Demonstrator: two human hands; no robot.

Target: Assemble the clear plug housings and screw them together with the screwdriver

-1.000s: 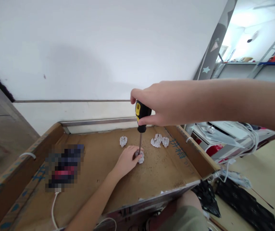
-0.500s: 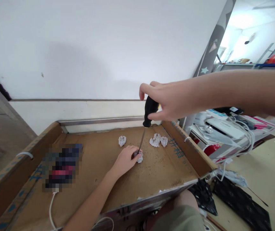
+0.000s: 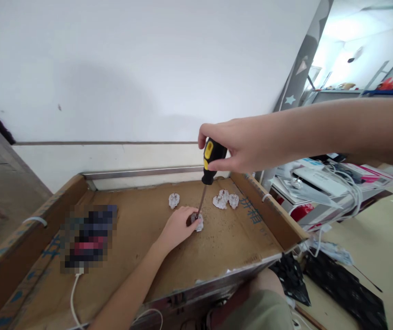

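Note:
My right hand [image 3: 241,150] reaches in from the right and grips the black-and-yellow handle of a screwdriver [image 3: 210,160]. The screwdriver leans slightly, and its metal shaft runs down into a small white plug [image 3: 199,223]. My left hand [image 3: 177,228] is closed around that plug, partly hiding it, and rests on the cardboard. Several more white plugs with metal pins lie just beyond: one alone [image 3: 173,200] and a tight cluster [image 3: 223,199] to the right.
A shallow cardboard tray [image 3: 265,213] with blue printing holds a pixelated object [image 3: 90,236] with a white cable at the left. Papers and white cables [image 3: 334,188] sit beyond the right wall. A black bag [image 3: 291,279] lies below the tray's front edge.
The screwdriver handle has tilted, then come back nearer upright, and my right hand's grip has turned it so the yellow panel faces me differently. The shaft stays at the plug.

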